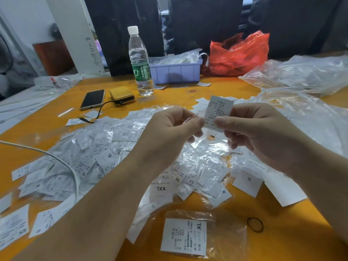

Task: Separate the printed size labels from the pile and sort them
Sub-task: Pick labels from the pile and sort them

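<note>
Pinching one printed label (218, 112) between right hand (258, 132) and left hand (169, 132)

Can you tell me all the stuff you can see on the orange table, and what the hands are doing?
held label: one, white, pinched between both hands above the pile
label pile: many, white, in clear sleeves, table middle
XL label: one, white, near edge
rubber band: one, black, right of XL label
water bottle: one, clear, green wrapper, back
phone: one, dark, back left
yellow box: one, beside phone
bin: one, lilac, back
red bag: one, back right
clear bags: several, right
table: one, orange
left hand: pinching held label
right hand: pinching held label
</note>
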Available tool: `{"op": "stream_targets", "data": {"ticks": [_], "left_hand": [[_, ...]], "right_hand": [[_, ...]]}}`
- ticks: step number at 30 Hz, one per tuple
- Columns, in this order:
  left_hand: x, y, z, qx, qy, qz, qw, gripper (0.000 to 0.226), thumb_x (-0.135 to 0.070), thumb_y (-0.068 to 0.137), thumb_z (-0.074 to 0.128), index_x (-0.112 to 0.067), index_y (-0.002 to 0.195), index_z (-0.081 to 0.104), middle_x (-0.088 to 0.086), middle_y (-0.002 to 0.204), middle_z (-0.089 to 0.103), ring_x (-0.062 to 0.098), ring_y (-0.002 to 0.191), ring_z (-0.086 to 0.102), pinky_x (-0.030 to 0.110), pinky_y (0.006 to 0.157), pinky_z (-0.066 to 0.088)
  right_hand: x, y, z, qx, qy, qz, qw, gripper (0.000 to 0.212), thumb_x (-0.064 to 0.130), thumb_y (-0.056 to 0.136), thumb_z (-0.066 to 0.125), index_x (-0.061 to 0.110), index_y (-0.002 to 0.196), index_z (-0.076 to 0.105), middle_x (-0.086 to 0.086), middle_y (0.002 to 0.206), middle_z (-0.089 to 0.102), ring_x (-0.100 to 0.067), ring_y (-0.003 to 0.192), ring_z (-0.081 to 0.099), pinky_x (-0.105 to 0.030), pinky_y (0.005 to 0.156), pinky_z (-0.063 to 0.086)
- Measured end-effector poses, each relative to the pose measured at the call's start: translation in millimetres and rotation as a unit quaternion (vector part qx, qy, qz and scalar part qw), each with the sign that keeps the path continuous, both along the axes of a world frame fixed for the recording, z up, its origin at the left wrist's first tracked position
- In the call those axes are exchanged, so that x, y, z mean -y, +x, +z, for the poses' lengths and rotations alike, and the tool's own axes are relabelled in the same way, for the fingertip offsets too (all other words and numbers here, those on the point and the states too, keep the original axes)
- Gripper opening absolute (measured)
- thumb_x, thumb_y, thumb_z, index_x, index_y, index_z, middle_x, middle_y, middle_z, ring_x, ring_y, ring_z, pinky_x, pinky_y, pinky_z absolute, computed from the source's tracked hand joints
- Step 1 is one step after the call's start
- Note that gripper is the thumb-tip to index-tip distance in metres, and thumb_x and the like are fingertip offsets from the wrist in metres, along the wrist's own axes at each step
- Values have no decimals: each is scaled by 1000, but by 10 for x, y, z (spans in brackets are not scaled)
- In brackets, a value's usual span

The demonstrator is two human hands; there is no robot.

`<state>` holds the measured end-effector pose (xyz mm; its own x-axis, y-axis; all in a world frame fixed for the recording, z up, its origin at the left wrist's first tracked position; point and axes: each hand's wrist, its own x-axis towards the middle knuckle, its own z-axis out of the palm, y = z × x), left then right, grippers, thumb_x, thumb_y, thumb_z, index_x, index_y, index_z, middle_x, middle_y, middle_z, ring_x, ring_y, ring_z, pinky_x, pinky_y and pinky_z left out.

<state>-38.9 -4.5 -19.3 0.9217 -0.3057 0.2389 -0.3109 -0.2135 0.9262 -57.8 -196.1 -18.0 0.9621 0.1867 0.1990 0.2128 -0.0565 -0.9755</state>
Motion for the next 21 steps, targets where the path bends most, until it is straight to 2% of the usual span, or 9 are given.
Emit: {"op": "stream_targets", "data": {"ticks": [8, 13, 21], "left_hand": [[-12, 1, 13, -11, -20, 3, 1000, 18, -23, 94, 62, -13, 81, 69, -6, 66, 67, 4, 61, 56, 14, 61, 47], [8, -12, 4, -11, -18, -13, 1000, 20, -22, 94, 61, -14, 78, 69, -4, 66, 67, 6, 63, 57, 15, 64, 50], [11, -15, 7, -11, -12, -25, 1000, 23, -26, 95, 60, -11, 80, 69, -1, 68, 68, 11, 65, 57, 20, 65, 50]], "right_hand": [[86, 17, 67, 31, 58, -56, 996, 25, 21, 70, 68, 5, 88, 75, -2, 56, 53, -10, 49, 44, -23, 50, 43], [60, -15, 52, 53, -13, -46, 997, 12, 15, 81, 66, 14, 88, 77, -3, 60, 56, -9, 52, 47, -24, 51, 43], [42, -17, 29, 60, -40, -46, 996, 15, 16, 84, 65, 17, 95, 75, 0, 63, 59, -7, 54, 48, -23, 51, 44]]}}
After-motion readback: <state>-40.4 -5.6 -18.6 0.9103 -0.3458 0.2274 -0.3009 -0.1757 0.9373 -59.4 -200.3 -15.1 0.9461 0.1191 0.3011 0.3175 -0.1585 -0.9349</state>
